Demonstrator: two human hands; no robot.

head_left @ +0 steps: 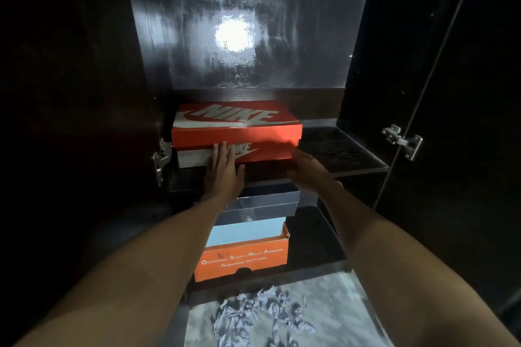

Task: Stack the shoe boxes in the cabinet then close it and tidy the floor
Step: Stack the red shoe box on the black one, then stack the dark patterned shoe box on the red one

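Floor: crumpled paper (262, 315) lies on the pale floor (332, 298) just in front of my cabinet (93, 93), nearest to me.
Lower shelf: three boxes sit stacked here, an orange safety-shoe box (242, 260) at the bottom, a light blue box (248, 231) on it, and a dark grey box (267, 200) on top, each with a short end facing me.
My left hand (224, 170): palm down, fingers straight and close together, fingertips pressed flat on the front face of the red shoe box (236, 128); it grips nothing.
My right hand (306, 165): at the box's front right corner, blurred, so I cannot tell whether my fingers are spread or curled, nor whether they touch the cardboard.
Red shoe box: on the upper shelf (338, 149), towards its left side, lid on; its long axis runs left to right, one long side facing me, the lid logo reading left to right.
Shelf to the right of it: bare dark wood.
Hinges (403, 141): metal, on both side panels at shelf height.
Back panel (239, 22): glossy and dark, with a bright glare spot above the box.
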